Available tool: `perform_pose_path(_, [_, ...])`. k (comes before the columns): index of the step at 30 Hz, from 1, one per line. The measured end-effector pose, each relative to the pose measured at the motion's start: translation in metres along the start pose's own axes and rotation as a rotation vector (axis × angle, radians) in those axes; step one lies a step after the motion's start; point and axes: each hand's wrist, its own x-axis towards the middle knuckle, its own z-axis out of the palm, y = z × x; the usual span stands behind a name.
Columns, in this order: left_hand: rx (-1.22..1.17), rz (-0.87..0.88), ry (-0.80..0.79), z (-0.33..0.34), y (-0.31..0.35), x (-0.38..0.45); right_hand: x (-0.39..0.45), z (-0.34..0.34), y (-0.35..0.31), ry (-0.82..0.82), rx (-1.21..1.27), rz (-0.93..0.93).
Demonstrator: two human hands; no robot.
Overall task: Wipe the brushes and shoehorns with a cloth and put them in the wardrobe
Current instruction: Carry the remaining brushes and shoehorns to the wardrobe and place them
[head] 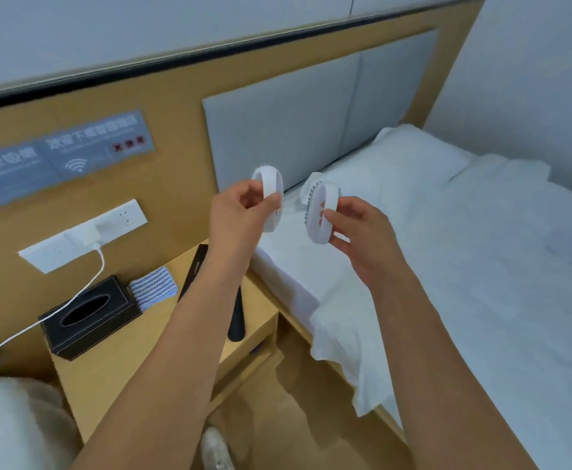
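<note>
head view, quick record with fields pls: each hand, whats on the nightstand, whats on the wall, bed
left hand: left hand grips a white round brush, held up in the air
right hand: right hand grips a second white brush, teeth showing
nightstand: nightstand carries a black tissue box, striped cloth, black shoehorn
wall: charger plugged into socket panel, white cable trailing down
bed: white bedding, grey headboard
</note>
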Motion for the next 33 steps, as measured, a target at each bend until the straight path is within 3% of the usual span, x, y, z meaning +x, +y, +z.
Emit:
perform_pose_path(6, [-0.094, 0.194, -0.202, 0.086, 0.063, -0.062, -0.051, -0.108, -0.038, 0.177, 0.092, -0.189])
perform_pose_path(15, [-0.177, 0.346, -0.538, 0.208, 0.101, -0.143, -0.134, -0.244, -0.05, 0.488, 0.143, -0.323])
perform_pose_path(33, [-0.322, 0.446, -1.365, 0.426, 0.143, -0.271, -0.256, -0.402, -0.039, 1.325, 0.138, -0.412])
